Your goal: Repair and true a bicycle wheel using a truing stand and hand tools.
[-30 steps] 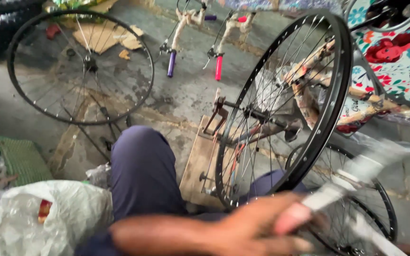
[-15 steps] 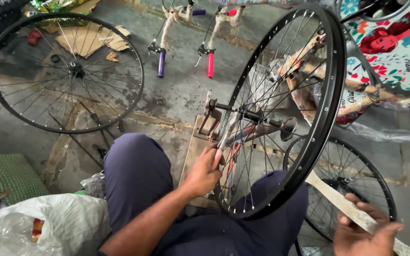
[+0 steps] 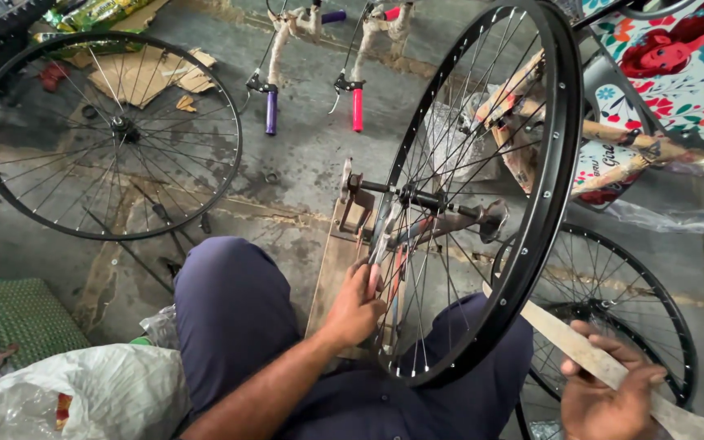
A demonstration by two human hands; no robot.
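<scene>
Left hand (image 3: 358,305) at wheel (image 3: 482,195) spokes, right hand (image 3: 609,395) gripping strip (image 3: 588,358)

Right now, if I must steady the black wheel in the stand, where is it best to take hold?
Probably the black wheel is best gripped at its bare rim near the bottom, from the near side. The spokes are thin and crowded, the axle is clamped in the stand, and the left hand already works there.
</scene>
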